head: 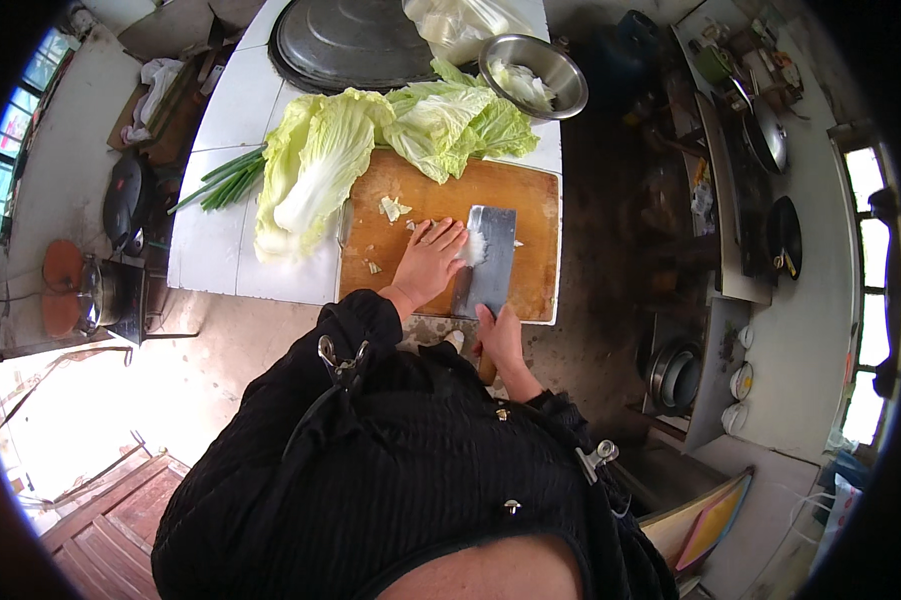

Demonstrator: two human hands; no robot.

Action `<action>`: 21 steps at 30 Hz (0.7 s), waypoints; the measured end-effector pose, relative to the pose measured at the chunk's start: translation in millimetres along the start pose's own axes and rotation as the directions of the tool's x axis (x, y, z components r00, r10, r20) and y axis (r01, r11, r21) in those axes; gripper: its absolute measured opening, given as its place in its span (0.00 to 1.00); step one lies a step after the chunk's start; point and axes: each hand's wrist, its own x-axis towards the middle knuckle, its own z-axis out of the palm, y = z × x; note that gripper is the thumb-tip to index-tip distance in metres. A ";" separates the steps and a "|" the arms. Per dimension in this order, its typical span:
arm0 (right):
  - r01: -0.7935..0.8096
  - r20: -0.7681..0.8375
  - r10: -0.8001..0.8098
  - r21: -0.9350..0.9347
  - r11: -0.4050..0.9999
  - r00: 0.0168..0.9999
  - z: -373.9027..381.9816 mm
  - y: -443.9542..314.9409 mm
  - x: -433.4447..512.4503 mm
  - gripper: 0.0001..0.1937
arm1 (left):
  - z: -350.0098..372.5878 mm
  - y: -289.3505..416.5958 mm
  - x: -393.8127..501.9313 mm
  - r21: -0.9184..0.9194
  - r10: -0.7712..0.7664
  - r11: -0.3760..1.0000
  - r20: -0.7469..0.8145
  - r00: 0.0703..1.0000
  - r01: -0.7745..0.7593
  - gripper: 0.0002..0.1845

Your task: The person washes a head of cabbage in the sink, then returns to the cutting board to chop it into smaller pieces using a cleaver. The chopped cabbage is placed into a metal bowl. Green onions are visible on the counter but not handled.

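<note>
My left hand (434,259) lies palm down on a wooden cutting board (536,195), its fingers holding down white cut cabbage (474,247). How much cabbage lies under the palm is hidden. A broad cleaver (493,251) stands right beside those fingertips, its blade over the board. My right hand (501,336) grips the cleaver's wooden handle, which extends past the board's near edge. Small cabbage scraps (395,208) are scattered on the board. Napa cabbage leaves (330,161) lie along its left side, and more leafy green ones (458,124) overlap its far edge.
Green scallion stalks (229,180) rest on the white-tiled counter (210,259) at left. Behind the leaves are a large dark pot lid (353,41), a plastic bag (458,26) and a steel bowl (574,82) holding cut cabbage. Shelves with pans (765,135) line the right wall.
</note>
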 end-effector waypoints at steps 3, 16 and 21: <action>0.021 -0.046 -0.017 0.100 0.995 0.999 7.1 -5.1 3.4 0.16 | -9.3 1.2 1.7 -0.038 0.013 0.999 -0.008 1.000 -0.013 0.26; -0.032 -0.024 0.033 0.051 0.998 0.999 -44.3 30.4 -40.2 0.14 | -9.4 15.3 4.3 0.135 0.099 0.983 0.167 0.981 -0.122 0.27; 0.011 -0.016 -0.011 0.023 1.000 1.000 -19.7 14.1 -12.3 0.13 | -0.7 10.2 1.9 0.059 0.119 0.991 0.063 0.991 -0.122 0.26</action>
